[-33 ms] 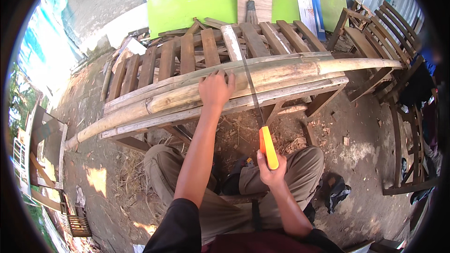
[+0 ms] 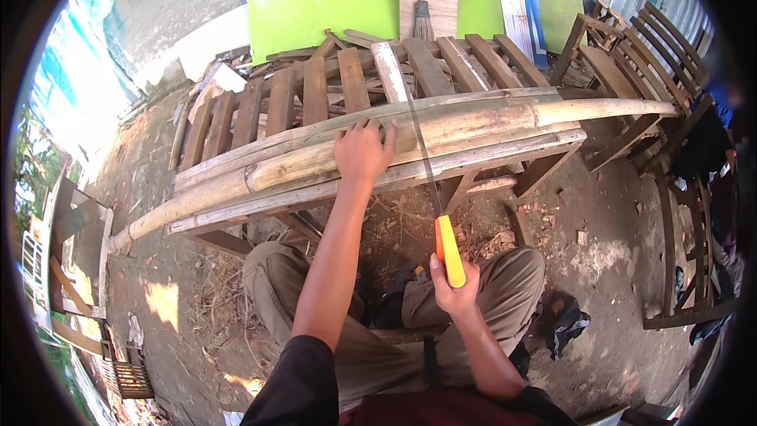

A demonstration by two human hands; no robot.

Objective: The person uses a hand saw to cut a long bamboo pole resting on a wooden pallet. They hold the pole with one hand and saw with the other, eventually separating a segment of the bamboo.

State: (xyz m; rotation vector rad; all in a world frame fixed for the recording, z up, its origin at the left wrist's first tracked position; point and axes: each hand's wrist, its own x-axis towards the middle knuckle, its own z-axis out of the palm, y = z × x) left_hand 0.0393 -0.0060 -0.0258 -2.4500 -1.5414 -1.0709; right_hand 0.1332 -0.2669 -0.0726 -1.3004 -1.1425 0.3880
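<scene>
A long bamboo pole [image 2: 473, 124] lies across a slatted wooden bench [image 2: 536, 147], both of its ends reaching past the bench. My left hand [image 2: 365, 151] presses down on the pole near its middle, fingers curled over the far side. My right hand [image 2: 456, 290] is closed around the handle of a handsaw [image 2: 448, 248], orange and yellow, held low before my knees. The saw's thin dark blade [image 2: 422, 142] runs away from me across the pole, just right of my left hand. How deep the blade sits in the bamboo I cannot tell.
Wooden slats [image 2: 315, 93] stretch behind the pole, with scrap wood beneath. A broom [image 2: 423, 20] leans on the back wall beside a green panel [image 2: 323, 8]. A slatted wooden chair [image 2: 623, 71] stands at right. A black plastic bag [image 2: 564, 322] lies by my right knee.
My right hand and the saw handle have shifted very slightly toward me and to the left. My left hand and the bamboo pole look unmoved.
</scene>
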